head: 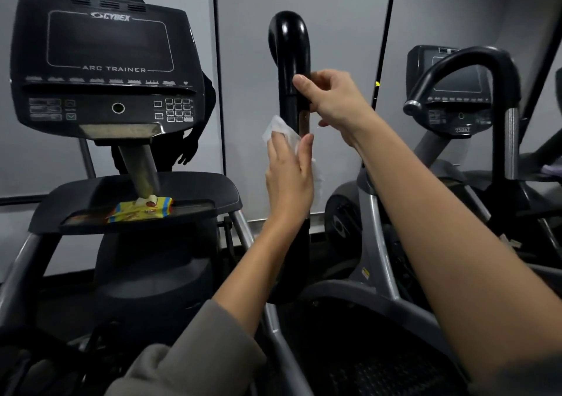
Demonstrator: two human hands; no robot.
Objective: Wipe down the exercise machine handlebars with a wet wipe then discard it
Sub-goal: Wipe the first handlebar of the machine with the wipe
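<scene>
A black upright handlebar [290,61] with a hooked top rises in the middle of the head view. My left hand [289,177] wraps a white wet wipe [281,131] around the bar's mid section, thumb on the right side of the bar. Higher up, my right hand [331,101] grips the same handlebar from the right, fingers curled round it just above the wipe. The bar's lower part runs down behind my left wrist.
The machine's console [103,61], labelled Arc Trainer, stands at left. Below it, a tray [194,192] holds a yellow wipes packet [143,210]. A second machine with a curved handlebar [474,70] stands at right. Grey wall panels are behind.
</scene>
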